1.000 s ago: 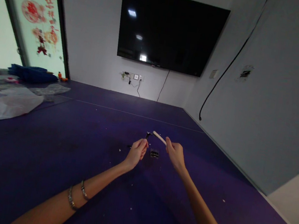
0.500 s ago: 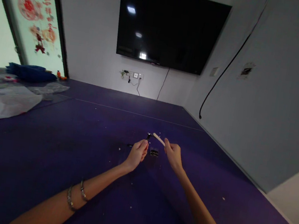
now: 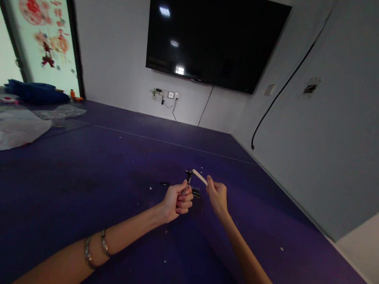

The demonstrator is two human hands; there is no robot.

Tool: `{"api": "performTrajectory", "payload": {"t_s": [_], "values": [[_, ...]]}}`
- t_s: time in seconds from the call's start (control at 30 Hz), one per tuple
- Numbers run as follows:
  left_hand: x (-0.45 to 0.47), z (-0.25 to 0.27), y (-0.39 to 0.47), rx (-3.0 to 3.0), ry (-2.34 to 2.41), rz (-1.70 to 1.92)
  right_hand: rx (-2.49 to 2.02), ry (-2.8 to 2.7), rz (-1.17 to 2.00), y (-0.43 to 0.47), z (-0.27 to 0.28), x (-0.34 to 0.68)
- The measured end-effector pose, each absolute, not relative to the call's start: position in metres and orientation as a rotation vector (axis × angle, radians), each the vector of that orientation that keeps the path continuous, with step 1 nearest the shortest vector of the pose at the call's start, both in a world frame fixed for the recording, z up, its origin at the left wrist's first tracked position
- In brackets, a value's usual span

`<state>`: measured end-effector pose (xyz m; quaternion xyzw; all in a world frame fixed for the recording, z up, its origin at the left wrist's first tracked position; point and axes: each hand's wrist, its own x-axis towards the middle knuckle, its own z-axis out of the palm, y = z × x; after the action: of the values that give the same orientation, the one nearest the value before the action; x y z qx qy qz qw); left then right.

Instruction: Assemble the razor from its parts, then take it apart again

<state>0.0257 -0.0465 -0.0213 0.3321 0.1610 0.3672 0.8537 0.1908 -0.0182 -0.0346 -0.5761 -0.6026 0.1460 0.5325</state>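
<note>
Gripping a slim black-headed tool (image 3: 188, 176): left hand (image 3: 174, 202), fingers curled. Pinching a pale slender rod (image 3: 200, 177), far end just beside the tool's top: right hand (image 3: 217, 196). Small dark rectangular case (image 3: 196, 193): purple floor (image 3: 104, 196), right of left hand.

The left forearm (image 3: 133, 231) slanted up and rightward from the lower left, ending in the left hand (image 3: 178, 200), whose fingers were curled into a firm grip with the thumb uppermost. The right forearm (image 3: 252, 266) slanted up and leftward from the lower right; the right hand (image 3: 217, 196), near the left hand but apart from it, was closed too, a little higher.
</note>
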Motion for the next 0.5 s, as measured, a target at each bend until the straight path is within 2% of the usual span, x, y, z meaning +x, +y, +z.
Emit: {"api": "performTrajectory", "payload": {"t_s": [0.5], "values": [[0.023, -0.020, -0.048, 0.659, 0.193, 0.662, -1.346, -1.407, 0.346, -0.018, -0.041, 0.187]]}}
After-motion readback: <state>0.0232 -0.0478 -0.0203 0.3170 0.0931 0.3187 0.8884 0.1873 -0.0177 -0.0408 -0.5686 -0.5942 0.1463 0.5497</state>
